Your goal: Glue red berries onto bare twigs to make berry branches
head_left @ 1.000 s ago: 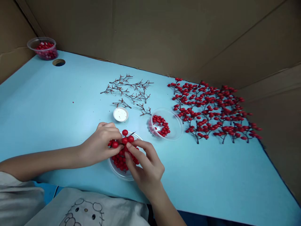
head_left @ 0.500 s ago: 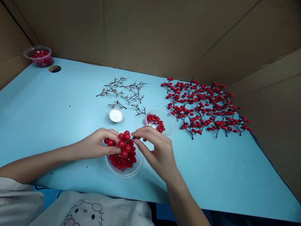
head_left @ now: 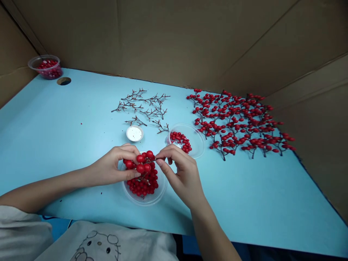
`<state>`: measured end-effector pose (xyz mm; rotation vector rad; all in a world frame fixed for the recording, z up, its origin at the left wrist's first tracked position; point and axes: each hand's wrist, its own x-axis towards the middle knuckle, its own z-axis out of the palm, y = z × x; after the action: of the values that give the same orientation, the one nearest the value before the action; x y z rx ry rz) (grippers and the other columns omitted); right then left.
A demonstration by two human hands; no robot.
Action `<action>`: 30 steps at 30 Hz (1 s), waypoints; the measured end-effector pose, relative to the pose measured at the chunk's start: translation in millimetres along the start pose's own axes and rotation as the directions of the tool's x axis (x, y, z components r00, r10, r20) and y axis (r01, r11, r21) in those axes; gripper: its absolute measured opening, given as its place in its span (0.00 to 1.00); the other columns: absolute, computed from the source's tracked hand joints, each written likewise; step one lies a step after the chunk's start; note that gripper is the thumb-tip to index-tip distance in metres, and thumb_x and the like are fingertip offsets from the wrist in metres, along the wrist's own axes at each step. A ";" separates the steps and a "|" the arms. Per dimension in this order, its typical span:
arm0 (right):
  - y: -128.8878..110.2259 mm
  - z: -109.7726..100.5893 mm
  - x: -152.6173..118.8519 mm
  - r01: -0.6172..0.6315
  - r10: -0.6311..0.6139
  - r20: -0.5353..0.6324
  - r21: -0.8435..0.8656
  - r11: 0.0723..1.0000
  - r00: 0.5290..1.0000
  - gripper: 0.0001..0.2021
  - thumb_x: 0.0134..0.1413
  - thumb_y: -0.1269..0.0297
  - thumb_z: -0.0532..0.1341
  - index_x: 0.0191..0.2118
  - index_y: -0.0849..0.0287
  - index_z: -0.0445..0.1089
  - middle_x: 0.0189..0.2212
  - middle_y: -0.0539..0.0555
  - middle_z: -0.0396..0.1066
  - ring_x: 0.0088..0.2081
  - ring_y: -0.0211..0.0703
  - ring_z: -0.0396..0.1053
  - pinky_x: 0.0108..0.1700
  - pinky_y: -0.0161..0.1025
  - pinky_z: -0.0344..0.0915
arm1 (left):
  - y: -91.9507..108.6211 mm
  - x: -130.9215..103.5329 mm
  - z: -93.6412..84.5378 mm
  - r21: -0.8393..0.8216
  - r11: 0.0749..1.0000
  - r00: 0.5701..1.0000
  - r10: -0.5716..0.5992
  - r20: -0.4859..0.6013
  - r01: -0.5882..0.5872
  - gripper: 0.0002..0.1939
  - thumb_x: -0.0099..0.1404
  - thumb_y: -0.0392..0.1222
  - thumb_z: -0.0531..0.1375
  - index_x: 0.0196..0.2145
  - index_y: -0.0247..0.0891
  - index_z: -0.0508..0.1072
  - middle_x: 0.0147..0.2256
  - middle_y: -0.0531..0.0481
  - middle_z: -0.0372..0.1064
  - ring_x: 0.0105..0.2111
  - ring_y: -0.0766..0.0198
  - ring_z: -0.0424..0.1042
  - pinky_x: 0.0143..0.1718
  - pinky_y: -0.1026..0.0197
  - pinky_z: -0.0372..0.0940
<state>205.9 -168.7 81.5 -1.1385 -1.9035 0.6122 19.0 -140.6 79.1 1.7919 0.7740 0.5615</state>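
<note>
Between my two hands is an artificial berry sprig (head_left: 140, 168), its round red berries on a dark stem, held above a clear plastic bowl (head_left: 144, 201) of red berries. My right hand (head_left: 182, 174) pinches the stem's end between thumb and forefinger. On the other side, my left hand (head_left: 119, 165) is closed around the sprig's berries, thumb below and fingers above; part of the sprig is hidden there. Beyond my hands stands a small white cup (head_left: 134, 133) with white contents. A clear lid (head_left: 199, 145) holding more red berries (head_left: 181, 141) lies just past my right hand.
Bare brown twigs (head_left: 149, 105) lie at mid-table. Many finished berry sprigs (head_left: 236, 123) cover the back right. A tub of berries (head_left: 49, 69) stands in the far left corner beside a round hole (head_left: 64, 81). Cardboard walls (head_left: 174, 40) enclose the table (head_left: 258, 203).
The sprig has turned between my hands, so its berries sit in a different arrangement. Both hands keep nearly the same place, and the view has shifted slightly.
</note>
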 end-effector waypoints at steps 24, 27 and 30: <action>2.4 33.0 -15.1 0.251 0.113 0.489 -0.617 0.746 0.865 0.04 0.48 0.75 0.56 0.28 0.61 0.66 0.27 0.53 0.65 0.30 0.43 0.62 0.28 0.37 0.59 | -7.4 6.3 0.2 -0.516 0.825 0.915 -0.365 -0.174 0.231 0.05 0.49 0.38 0.61 0.26 0.35 0.71 0.26 0.54 0.67 0.29 0.69 0.64 0.35 0.64 0.61; 3.5 37.5 -12.7 0.258 0.160 0.524 -0.635 0.729 0.837 0.04 0.46 0.76 0.57 0.28 0.61 0.66 0.28 0.54 0.65 0.31 0.44 0.63 0.28 0.38 0.60 | -7.4 6.0 -0.2 -0.566 0.791 0.915 -0.375 -0.149 0.232 0.06 0.49 0.38 0.61 0.26 0.34 0.70 0.26 0.54 0.66 0.29 0.70 0.65 0.35 0.64 0.61; 4.9 40.1 -11.5 0.249 0.196 0.529 -0.653 0.716 0.825 0.05 0.46 0.77 0.56 0.28 0.61 0.66 0.28 0.55 0.65 0.32 0.45 0.64 0.28 0.38 0.60 | -8.5 5.1 -0.6 -0.602 0.762 0.920 -0.376 -0.111 0.239 0.06 0.48 0.36 0.61 0.27 0.33 0.69 0.25 0.55 0.65 0.29 0.70 0.64 0.35 0.63 0.60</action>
<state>177.7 -176.5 51.3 -1.4982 -2.8266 0.1788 20.0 -134.5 71.4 1.0138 0.9145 0.6961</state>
